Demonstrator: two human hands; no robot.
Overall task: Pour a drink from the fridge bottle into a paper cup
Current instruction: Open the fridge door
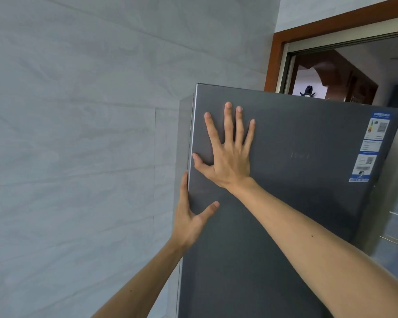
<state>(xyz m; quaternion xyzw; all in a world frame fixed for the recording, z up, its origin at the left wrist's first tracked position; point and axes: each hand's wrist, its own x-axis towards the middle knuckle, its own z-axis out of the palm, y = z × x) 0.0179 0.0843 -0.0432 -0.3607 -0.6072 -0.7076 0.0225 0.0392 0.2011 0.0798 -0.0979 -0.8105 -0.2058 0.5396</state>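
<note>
A person stands close to a tall grey fridge, both bare hands on its shut fridge door point(285, 203). The right hand point(230, 157) lies flat on the door face, fingers straight and spread, grasping nothing. Just below it and to its left, the left hand point(189, 223) takes hold of the door's long left edge: the thumb presses on the front face and the fingers wrap round behind the edge, out of sight.

The door looks stiff, smooth and fairly heavy, probably held by a seal. The flat face offers no grip, so the edge under the left hand seems the place to pull.

The bottle is not visible; it is presumably inside the fridge, behind the door. Its size, weight and cap cannot be judged. No paper cup and no worktop are in view.

Far to the right of the right hand, blue and white stickers point(368, 148) sit near the door's right edge, their print too small to read. A pale tiled wall point(78, 134) fills the space left of both hands. Above the fridge, a wood-framed doorway point(331, 72) opens on a dim room.
</note>
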